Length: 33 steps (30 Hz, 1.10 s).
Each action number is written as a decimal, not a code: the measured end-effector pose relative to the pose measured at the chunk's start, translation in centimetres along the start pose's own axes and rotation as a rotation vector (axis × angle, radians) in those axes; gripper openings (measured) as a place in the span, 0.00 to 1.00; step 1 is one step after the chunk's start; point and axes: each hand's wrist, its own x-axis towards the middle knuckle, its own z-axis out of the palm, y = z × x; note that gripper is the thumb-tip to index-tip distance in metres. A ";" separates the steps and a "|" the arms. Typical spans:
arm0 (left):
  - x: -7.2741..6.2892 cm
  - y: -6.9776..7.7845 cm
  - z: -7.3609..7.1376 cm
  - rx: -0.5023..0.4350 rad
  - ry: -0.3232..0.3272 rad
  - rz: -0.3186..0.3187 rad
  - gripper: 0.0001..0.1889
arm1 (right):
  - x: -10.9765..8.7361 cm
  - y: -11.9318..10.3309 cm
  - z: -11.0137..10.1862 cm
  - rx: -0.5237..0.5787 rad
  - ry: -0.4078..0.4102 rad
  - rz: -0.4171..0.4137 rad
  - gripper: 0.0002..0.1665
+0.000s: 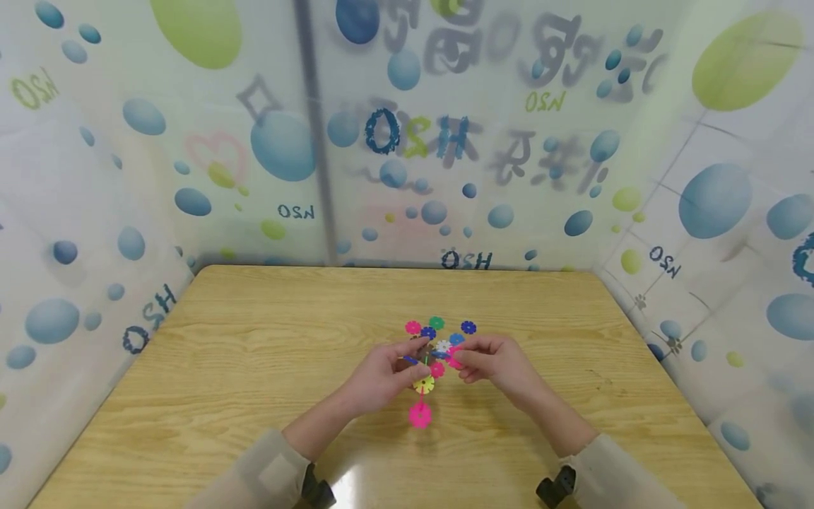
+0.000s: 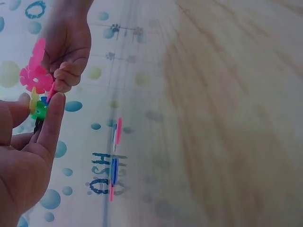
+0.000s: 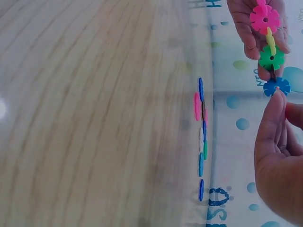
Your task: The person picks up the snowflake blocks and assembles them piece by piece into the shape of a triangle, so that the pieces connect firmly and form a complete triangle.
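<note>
Lower centre of frame: left hand (image 1: 384, 373) grips disc chain (image 1: 424, 387); right hand (image 1: 499, 364) pinches pink disc (image 1: 454, 355). Best meet blue disc (image 3: 270, 87) squarely, brace chain, press gently.

2 hands (image 1: 380, 376) (image 1: 504, 363) pinch, close together.

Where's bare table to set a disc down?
Bare table runs from the left hand to the left edge, and from the right hand to the right edge. Crowded: the linked discs between them, the loose discs just beyond.
</note>
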 end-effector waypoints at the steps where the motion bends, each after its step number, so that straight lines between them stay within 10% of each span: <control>1: 0.0 0.0 0.0 0.005 -0.002 -0.004 0.30 | 0.0 0.1 0.1 0.003 0.003 0.000 0.18; 25: -0.4 0.5 0.7 -0.025 0.044 0.037 0.28 | -0.6 -0.5 1.6 -0.036 0.025 -0.139 0.16; 33: -0.7 0.9 0.7 -0.030 0.149 0.013 0.19 | -1.2 -0.8 1.7 -0.108 0.088 -0.194 0.12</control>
